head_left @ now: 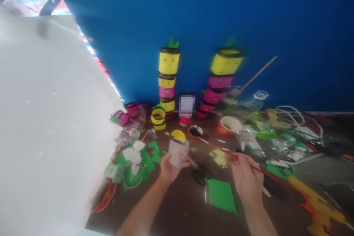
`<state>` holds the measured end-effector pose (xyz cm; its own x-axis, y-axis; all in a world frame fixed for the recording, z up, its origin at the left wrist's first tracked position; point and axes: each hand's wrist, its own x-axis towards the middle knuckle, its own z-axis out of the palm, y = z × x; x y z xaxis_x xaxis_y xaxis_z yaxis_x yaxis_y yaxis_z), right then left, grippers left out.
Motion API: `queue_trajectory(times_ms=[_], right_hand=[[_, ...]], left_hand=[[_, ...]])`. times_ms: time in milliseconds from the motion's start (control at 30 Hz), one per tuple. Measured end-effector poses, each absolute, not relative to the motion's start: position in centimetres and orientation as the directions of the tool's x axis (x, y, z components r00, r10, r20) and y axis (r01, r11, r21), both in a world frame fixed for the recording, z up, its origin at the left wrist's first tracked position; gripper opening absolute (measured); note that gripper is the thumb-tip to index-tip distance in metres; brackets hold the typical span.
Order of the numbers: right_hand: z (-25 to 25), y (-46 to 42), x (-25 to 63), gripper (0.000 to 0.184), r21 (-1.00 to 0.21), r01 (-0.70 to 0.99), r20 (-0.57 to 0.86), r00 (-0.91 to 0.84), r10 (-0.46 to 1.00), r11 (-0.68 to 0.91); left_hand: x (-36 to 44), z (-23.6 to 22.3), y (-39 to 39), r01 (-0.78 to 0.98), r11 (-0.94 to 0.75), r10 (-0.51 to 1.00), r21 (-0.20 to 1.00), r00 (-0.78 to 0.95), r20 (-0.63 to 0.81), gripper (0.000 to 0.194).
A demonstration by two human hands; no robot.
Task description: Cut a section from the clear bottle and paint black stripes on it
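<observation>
My left hand [173,166] is wrapped around a pale, translucent cup-like piece [174,153]. A round yellow shape [178,136] shows just beyond its top; I cannot tell whether it is part of it. In my right hand [246,177] is a long, thin red-handled paintbrush [221,149], blurred, its far end pointing at a small cup of black paint [195,131]. Black-handled scissors [201,174] lie between the hands, near a green paper square [221,193] and a scrap of pale yellow paper [219,157].
Two stacks of yellow and magenta painted containers, a left one [167,81] and a right one [214,88], stand against the blue wall [193,7]. A yellow glue gun [318,206] lies at right, below clear plastic bottles [253,103]. Green scraps [148,160] litter the left.
</observation>
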<state>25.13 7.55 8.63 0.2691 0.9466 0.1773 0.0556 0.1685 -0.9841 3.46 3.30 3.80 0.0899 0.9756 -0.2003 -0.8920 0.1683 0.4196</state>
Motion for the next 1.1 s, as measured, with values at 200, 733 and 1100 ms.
queue_trajectory(times_ms=[200, 733, 1100], right_hand=[[10.3, 9.4, 25.6, 0.027, -0.828, 0.505, 0.291, 0.019, 0.956, 0.242], [12.4, 15.1, 22.2, 0.029, -0.627, 0.661, 0.206, -0.370, 0.906, 0.412], [11.2, 15.1, 23.0, 0.027, -0.683, 0.630, 0.235, -0.290, 0.928, 0.369]], left_hand=[[3.4, 4.3, 3.4, -0.897, 0.192, 0.967, 0.398, 0.103, -0.234, 0.057], [3.0, 2.7, 3.8, -0.878, 0.215, 0.973, 0.429, 0.154, -0.172, 0.054], [3.4, 2.6, 3.8, -0.857, 0.209, 0.976, 0.471, 0.155, -0.151, 0.058]])
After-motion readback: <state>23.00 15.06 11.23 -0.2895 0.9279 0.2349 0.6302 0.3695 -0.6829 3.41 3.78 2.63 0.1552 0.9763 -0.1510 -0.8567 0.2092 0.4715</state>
